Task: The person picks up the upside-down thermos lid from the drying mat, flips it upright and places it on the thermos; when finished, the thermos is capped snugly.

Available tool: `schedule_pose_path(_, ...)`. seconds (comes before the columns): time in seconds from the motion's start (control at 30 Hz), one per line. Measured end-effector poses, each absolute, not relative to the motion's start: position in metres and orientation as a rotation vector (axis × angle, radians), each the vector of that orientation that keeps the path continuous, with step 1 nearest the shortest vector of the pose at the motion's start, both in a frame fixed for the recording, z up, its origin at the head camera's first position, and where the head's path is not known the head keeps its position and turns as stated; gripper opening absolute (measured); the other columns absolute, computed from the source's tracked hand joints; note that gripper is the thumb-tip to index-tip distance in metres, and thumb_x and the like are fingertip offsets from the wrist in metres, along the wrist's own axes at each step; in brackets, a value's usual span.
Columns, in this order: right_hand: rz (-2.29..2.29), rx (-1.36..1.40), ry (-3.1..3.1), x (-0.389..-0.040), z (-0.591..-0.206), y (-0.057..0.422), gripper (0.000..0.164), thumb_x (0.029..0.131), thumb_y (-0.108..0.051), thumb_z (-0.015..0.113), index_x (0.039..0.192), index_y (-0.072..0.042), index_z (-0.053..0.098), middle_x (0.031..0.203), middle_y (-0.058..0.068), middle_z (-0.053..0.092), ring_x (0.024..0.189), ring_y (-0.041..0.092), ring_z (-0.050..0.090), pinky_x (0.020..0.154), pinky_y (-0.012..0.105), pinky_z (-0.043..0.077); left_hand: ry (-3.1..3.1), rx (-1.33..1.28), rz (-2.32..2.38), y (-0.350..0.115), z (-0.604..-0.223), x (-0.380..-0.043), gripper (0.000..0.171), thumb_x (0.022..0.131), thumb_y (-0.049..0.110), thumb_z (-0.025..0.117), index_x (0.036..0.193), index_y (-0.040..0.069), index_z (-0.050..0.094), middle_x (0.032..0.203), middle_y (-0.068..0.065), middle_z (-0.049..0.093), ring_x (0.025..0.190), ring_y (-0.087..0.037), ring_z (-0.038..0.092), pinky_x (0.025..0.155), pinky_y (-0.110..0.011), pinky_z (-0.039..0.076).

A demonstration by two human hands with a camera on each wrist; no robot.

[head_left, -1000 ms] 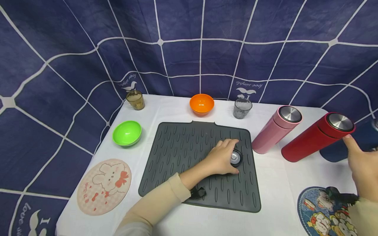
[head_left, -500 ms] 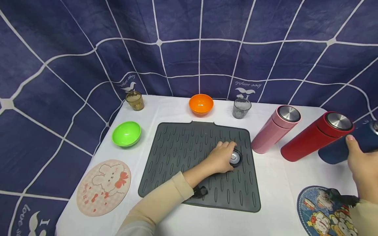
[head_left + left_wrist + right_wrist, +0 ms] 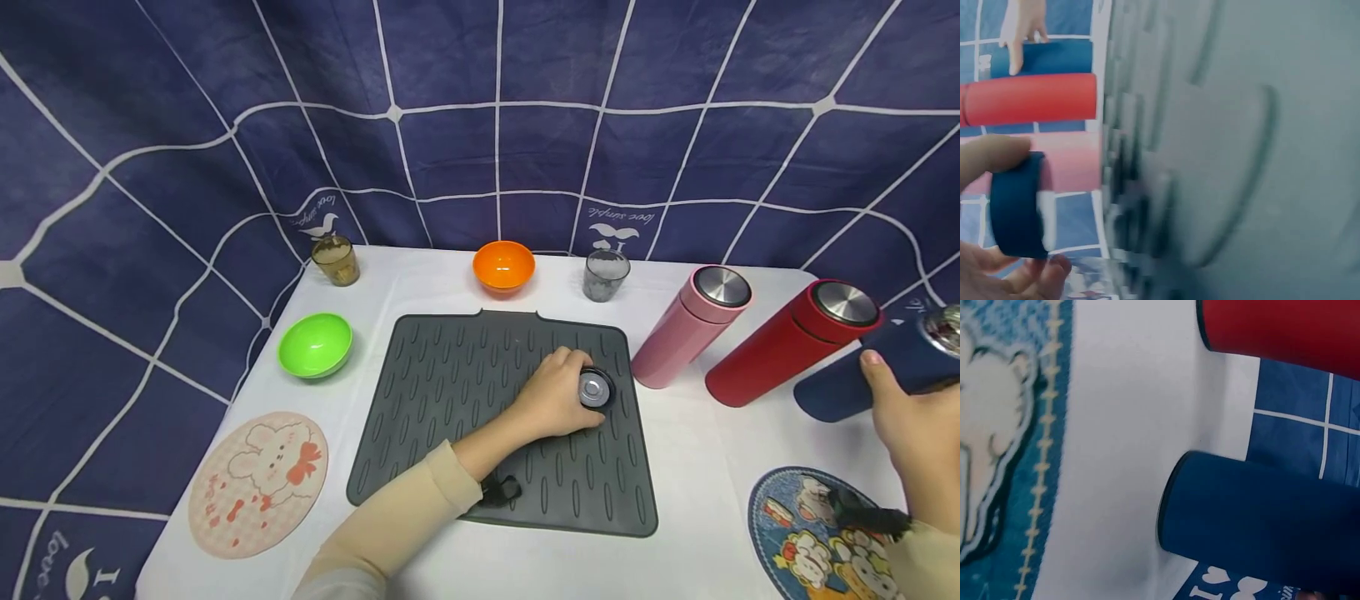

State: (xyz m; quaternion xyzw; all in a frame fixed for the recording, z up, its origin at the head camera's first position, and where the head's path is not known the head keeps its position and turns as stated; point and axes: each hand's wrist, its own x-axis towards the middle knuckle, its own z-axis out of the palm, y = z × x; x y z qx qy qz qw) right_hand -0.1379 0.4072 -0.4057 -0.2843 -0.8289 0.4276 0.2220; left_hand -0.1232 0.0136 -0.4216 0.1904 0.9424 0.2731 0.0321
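My left hand [image 3: 551, 400] pinches a dark blue thermos lid [image 3: 596, 388], its hollow underside turned up, over the right part of the grey drying mat [image 3: 487, 417]. In the left wrist view, thumb and fingers grip the lid [image 3: 1019, 206] by its rim, close over the mat. My right hand [image 3: 922, 433] holds a dark blue thermos [image 3: 847, 383] at the far right, thumb on its near side. That thermos [image 3: 1260, 519] stands on the white cloth in the right wrist view; the fingers behind it are mostly hidden.
A red thermos [image 3: 787, 350] and a pink thermos [image 3: 682, 333] stand left of the blue one. At the back are a grey glass [image 3: 604, 279], an orange bowl [image 3: 504, 271] and an amber glass [image 3: 336, 262]. Leftward lie a green bowl [image 3: 315, 350] and rabbit placemat [image 3: 255, 483]; a cartoon placemat [image 3: 810, 533] lies front right.
My left fingers have closed on the lid and raised it slightly. The right hand keeps its hold on the blue thermos. The head view has shifted a little, showing more of that thermos.
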Motion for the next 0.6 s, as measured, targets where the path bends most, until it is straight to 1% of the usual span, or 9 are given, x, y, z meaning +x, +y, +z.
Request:
schedule_pose_path(0.13, 1.202, -0.714, -2.297, -0.139, -0.404, 0.405, 0.077, 0.09, -0.029, 0.058, 0.146, -0.036, 0.006, 0.153, -0.012, 0.021, 0.137, 0.001, 0.025, 0.115, 0.021, 0.017, 2.844, 0.584, 1.164, 0.012, -0.402, -0.115, 0.07, 0.066, 0.036, 0.082, 0.124, 0.017, 0.048, 0.112, 0.001, 0.047, 0.096, -0.01, 0.05, 0.081, -0.022, 0.046)
schedule_pose_path(0.23, 1.21, -0.624, -2.305, -0.141, -0.403, 0.404, 0.079, 0.089, -0.024, 0.06, 0.146, -0.035, 0.005, 0.152, -0.012, 0.02, 0.137, -0.001, 0.025, 0.114, 0.017, 0.016, 2.794, 0.615, 1.356, 0.015, -0.382, -0.108, 0.07, 0.065, 0.033, 0.082, 0.125, 0.022, 0.048, 0.118, 0.003, 0.045, 0.1, -0.008, 0.05, 0.084, -0.023, 0.045)
schedule_pose_path(0.3, 1.222, -0.578, -2.301, -0.143, -0.404, 0.404, 0.08, 0.089, -0.02, 0.06, 0.146, -0.034, 0.005, 0.152, -0.012, 0.02, 0.137, 0.0, 0.025, 0.115, 0.018, 0.016, 2.771, 0.668, 1.442, 0.019, -0.368, -0.103, 0.07, 0.065, 0.032, 0.083, 0.125, 0.022, 0.048, 0.122, 0.004, 0.045, 0.105, -0.007, 0.049, 0.087, -0.023, 0.044)
schedule_pose_path(0.4, 1.23, -0.601, -2.306, -0.142, -0.405, 0.404, 0.08, 0.09, -0.021, 0.059, 0.146, -0.035, 0.004, 0.152, -0.012, 0.019, 0.137, 0.0, 0.025, 0.115, 0.018, 0.017, 2.752, 0.793, 1.5, 0.032, -0.347, -0.097, 0.069, 0.066, 0.033, 0.083, 0.125, 0.023, 0.048, 0.122, 0.008, 0.049, 0.109, -0.002, 0.048, 0.091, -0.02, 0.042)
schedule_pose_path(0.5, 1.229, -0.65, -2.322, -0.14, -0.408, 0.405, 0.079, 0.091, -0.023, 0.057, 0.146, -0.036, 0.003, 0.153, -0.011, 0.019, 0.138, 0.001, 0.024, 0.115, 0.02, 0.018, 2.742, 0.949, 1.495, 0.052, -0.329, -0.096, 0.071, 0.066, 0.035, 0.083, 0.126, 0.022, 0.048, 0.119, 0.01, 0.053, 0.109, 0.003, 0.046, 0.092, -0.013, 0.038)
schedule_pose_path(0.6, 1.242, -0.724, -2.335, -0.138, -0.41, 0.407, 0.077, 0.092, -0.027, 0.056, 0.145, -0.037, 0.001, 0.154, -0.012, 0.018, 0.139, 0.001, 0.023, 0.116, 0.021, 0.018, 2.739, 1.081, 1.435, 0.075, -0.311, -0.097, 0.075, 0.065, 0.041, 0.084, 0.128, 0.023, 0.048, 0.122, 0.012, 0.052, 0.113, 0.008, 0.041, 0.095, -0.008, 0.032)
